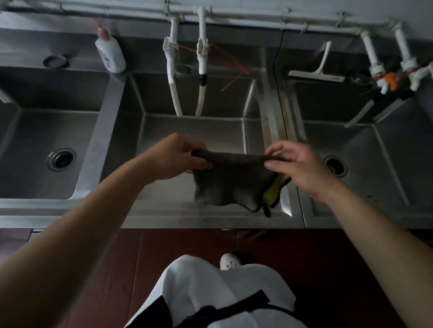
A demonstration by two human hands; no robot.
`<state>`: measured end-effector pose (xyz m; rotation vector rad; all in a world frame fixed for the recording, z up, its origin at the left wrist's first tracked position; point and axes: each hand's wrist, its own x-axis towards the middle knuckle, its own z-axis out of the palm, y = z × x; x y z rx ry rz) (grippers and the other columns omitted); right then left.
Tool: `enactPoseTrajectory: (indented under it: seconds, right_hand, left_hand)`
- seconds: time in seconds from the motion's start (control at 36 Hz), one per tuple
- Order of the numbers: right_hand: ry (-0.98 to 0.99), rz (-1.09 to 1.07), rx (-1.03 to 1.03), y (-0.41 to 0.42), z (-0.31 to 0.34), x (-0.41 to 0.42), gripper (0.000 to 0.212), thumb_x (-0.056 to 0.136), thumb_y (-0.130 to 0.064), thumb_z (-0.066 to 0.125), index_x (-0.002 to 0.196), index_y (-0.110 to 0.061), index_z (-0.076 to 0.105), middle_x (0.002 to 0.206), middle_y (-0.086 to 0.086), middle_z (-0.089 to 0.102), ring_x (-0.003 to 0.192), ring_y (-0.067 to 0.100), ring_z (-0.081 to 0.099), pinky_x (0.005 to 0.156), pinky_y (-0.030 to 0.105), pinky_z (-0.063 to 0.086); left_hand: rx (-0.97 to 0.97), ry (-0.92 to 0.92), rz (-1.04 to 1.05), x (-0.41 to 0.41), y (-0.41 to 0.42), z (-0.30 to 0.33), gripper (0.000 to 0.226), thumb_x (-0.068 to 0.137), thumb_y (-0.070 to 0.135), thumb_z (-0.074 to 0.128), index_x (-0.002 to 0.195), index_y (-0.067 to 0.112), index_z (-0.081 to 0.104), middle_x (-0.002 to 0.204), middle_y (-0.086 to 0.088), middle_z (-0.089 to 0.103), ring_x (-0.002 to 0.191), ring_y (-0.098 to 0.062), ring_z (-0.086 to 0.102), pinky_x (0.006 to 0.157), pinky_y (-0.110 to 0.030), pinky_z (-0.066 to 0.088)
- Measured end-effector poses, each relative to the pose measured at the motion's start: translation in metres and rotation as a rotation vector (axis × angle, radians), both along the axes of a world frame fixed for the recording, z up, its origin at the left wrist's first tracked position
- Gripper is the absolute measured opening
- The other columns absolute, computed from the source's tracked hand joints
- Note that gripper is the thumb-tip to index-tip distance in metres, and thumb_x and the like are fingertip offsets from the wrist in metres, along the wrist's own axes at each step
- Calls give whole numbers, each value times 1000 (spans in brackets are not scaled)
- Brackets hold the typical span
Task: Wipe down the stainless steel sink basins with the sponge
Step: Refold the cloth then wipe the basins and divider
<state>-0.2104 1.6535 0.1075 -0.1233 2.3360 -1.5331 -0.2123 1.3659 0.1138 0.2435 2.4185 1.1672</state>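
I have both hands out over the middle basin [195,129], and between them hangs what the task calls the sponge [230,184]: a limp dark grey cloth-like pad with a yellow-green layer peeking out at its right edge. My left hand [177,157] pinches the top left corner and my right hand [296,167] pinches the top right corner, thumb and fingers closed on the fabric, so the top edge is stretched taut and runs left to right across the basin while the rest droops toward the near rim. The thing is not touching steel as far as I can tell; it hangs above the near part of the middle basin, so the coming move is straight down and away from me onto the floor or walls. Neither hand is nearer, since both already hold it; I judge one will have to bunch it before wiping. Two white hoses [189,81] dangle into the far side of this basin and would get in the way of strokes along the back wall. A soap bottle [109,51] stands on the ledge to the far left, a squeegee [318,70] lies on the far ledge to the right, and the left basin [39,140] and right basin [365,158] flank the middle one.
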Motion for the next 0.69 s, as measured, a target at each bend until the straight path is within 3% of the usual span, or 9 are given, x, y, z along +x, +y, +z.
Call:
enactPoseTrajectory:
  seconds: [0.14,0.22,0.31,0.42,0.5,0.58,0.69]
  right_hand:
    - [131,-55,-216,-7,55,14,20,80,-9,76,89,-27,73,86,-3,75,83,10,72,69,19,55]
    - [179,-47,-417,0,100,20,29,70,-31,85,97,-27,75,95,-3,75,92,13,71,75,24,56]
    - [100,73,-643,8,115,33,52,77,-34,81,126,-24,66,126,3,67,120,23,63,90,33,54]
    - [-139,-12,-505,-25,48,75,55,60,-33,93,112,-30,75,121,-2,72,114,17,67,88,28,56]
    - [-280,-259,-548,-50,-1,96,32,78,-29,79,110,-26,76,120,3,73,113,21,68,83,29,59]
    - [-369,-381,-469,-58,-32,106,19,94,-21,65,110,-19,74,116,3,74,107,19,71,83,30,57]
    - [-337,-406,-261,-53,-48,110,16,95,-13,63,105,-22,71,113,2,75,98,14,73,82,28,55]
  left_hand:
    - [259,112,-24,8,-18,42,21,91,25,65,103,9,71,98,-14,71,94,-29,68,91,-52,54]
    - [570,151,-60,10,-21,80,25,87,28,71,107,13,74,100,-10,74,96,-25,70,87,-38,57]
    - [800,126,38,9,-17,99,26,84,39,73,100,18,75,95,-3,72,88,-18,66,74,-27,54]
    - [810,-259,258,15,-6,55,38,90,43,66,109,12,73,116,-17,70,107,-34,67,88,-41,57]
    - [732,-498,442,38,-8,0,35,94,39,62,111,11,71,114,-14,72,98,-26,71,75,-34,61]
    - [778,-613,475,65,-15,-38,39,93,30,62,126,9,64,124,-14,67,102,-25,67,75,-34,60]
    - [875,-645,386,87,-18,-54,41,93,3,55,134,4,54,129,-19,62,108,-30,65,83,-42,59]
